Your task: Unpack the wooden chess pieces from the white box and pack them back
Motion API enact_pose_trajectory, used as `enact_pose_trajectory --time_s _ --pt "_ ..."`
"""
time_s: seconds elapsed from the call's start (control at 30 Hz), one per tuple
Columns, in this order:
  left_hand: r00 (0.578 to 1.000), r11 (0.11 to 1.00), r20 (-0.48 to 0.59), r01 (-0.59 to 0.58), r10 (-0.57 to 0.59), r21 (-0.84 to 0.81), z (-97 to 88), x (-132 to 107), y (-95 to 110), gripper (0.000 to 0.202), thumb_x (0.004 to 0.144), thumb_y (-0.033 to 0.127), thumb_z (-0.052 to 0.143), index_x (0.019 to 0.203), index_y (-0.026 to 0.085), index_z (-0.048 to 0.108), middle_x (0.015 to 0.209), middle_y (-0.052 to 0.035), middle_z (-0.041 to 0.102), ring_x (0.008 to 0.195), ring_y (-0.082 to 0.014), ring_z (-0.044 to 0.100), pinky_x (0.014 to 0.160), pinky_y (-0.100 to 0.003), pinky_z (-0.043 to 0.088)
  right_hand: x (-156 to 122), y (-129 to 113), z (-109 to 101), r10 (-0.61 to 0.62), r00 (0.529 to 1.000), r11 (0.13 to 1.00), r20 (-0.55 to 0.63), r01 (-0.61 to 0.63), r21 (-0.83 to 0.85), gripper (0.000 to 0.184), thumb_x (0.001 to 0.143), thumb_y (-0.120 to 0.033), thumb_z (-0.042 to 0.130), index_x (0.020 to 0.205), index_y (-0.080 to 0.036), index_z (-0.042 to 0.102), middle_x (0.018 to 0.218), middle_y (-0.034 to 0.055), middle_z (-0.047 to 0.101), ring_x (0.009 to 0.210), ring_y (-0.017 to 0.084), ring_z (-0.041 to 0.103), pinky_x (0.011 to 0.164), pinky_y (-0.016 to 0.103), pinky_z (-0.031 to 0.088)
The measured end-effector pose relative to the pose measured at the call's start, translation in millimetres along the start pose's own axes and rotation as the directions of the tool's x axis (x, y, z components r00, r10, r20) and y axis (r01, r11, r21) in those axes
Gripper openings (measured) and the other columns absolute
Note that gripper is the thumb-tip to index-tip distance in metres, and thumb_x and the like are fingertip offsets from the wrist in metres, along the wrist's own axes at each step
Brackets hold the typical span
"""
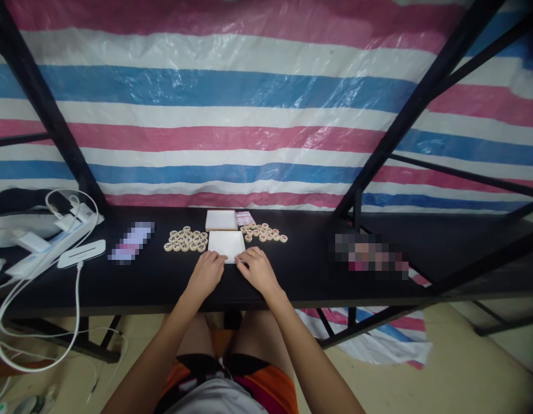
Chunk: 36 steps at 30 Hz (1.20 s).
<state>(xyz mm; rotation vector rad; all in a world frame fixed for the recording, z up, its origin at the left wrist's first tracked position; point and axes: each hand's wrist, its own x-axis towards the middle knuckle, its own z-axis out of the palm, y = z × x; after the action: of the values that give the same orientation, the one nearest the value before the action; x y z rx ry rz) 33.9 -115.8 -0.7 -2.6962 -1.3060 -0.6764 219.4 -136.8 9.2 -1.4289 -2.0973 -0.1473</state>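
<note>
A shallow white box (226, 244) lies on the black table in front of me. My left hand (208, 271) has its bent fingers at the box's near left corner. On the near right corner, my right hand (258, 269) holds the edge between thumb and fingers; a ring shows on it. Chinese chess pieces with dark characters (186, 239) are grouped left of the box. To the right lie Chinese chess pieces with red characters (263, 232). Behind, nearly touching, is a second white box part (221, 220), with a pink printed paper (245, 218) beside it.
At the left are a white power strip (54, 238) with plugs and cables, and a white flat device (81, 253). A blurred-out phone-like object (131, 243) lies nearer. Another blurred item (372, 253) is at the right. Black metal posts (404, 121) frame a striped sheet (232, 138).
</note>
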Motion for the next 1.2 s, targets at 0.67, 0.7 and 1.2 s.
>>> enact_pose_trajectory --time_s 0.67,0.7,1.2 --pt "0.999 1.000 -0.047 0.005 -0.005 -0.010 0.4 0 -1 0.024 0.091 0.017 0.043 0.103 0.018 0.064 0.090 -0.0073 0.060 0.089 -0.0210 0.054 0.085 -0.037 0.043 6 28 27 0.321 0.943 0.943 -0.092 -0.327 -0.061 0.052 0.080 -0.005 0.040 0.128 -0.019 0.054 0.132 0.0102 0.052 0.116 0.026 0.046 0.092 0.038 0.041" --pt "0.999 1.000 -0.047 0.004 -0.004 -0.011 0.4 0 0 0.024 0.091 0.017 0.043 0.103 0.017 0.064 0.090 -0.0075 0.060 0.089 -0.0211 0.054 0.085 -0.037 0.043 6 27 28 0.315 0.947 0.945 -0.068 -0.320 -0.074 0.053 0.080 -0.005 0.040 0.129 -0.019 0.053 0.132 0.0102 0.053 0.117 0.026 0.045 0.093 0.039 0.041" --pt "0.997 0.999 -0.072 0.006 -0.008 -0.031 2.1 0 -1 0.022 0.090 0.017 0.045 0.103 0.016 0.064 0.090 -0.0071 0.060 0.088 -0.0207 0.054 0.085 -0.036 0.044 10 20 19 0.351 0.930 0.928 0.113 -0.329 -0.173 0.046 0.092 -0.024 0.038 0.137 -0.017 0.043 0.137 0.0114 0.048 0.120 0.025 0.043 0.094 0.036 0.038"
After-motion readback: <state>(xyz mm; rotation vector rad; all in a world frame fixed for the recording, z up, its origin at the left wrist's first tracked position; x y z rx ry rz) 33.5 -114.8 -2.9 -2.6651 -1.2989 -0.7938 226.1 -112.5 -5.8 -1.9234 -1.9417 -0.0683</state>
